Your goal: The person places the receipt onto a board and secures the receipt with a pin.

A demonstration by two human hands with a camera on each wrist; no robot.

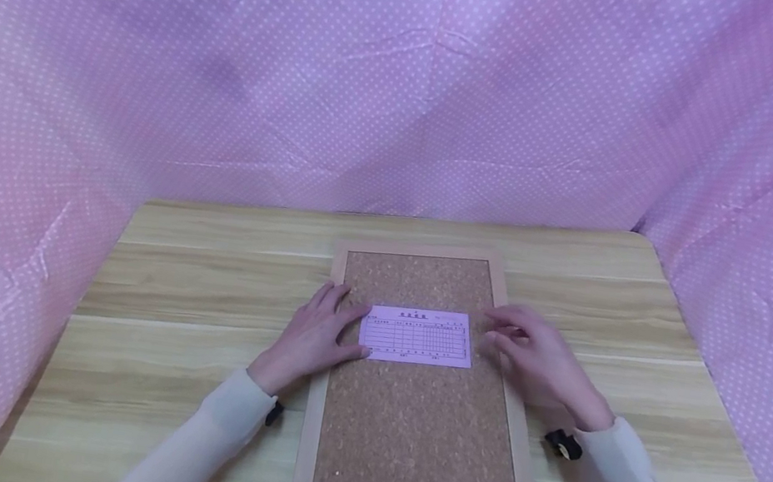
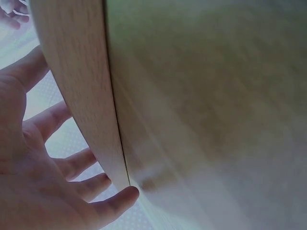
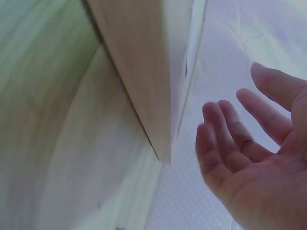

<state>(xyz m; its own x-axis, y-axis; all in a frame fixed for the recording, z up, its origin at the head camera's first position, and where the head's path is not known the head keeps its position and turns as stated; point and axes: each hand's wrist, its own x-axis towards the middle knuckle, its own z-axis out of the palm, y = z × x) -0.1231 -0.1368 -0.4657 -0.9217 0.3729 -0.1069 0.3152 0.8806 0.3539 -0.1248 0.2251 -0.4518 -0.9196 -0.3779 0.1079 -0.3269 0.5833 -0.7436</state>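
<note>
One paper slip [image 1: 417,336] lies across the middle of the corkboard [image 1: 419,440] on the bench [image 1: 193,312]. The spread left hand [image 1: 310,337] touches the slip's left end without grasping, apparently to steady it; the right hand [image 1: 545,361], loosely bent, holds nothing just beside the right end.

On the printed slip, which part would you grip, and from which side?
Probably the right edge of the printed slip, pinched from the right by the right hand: it lies flat on the corkboard with that edge uncovered, while the left hand covers part of the left edge.
</note>
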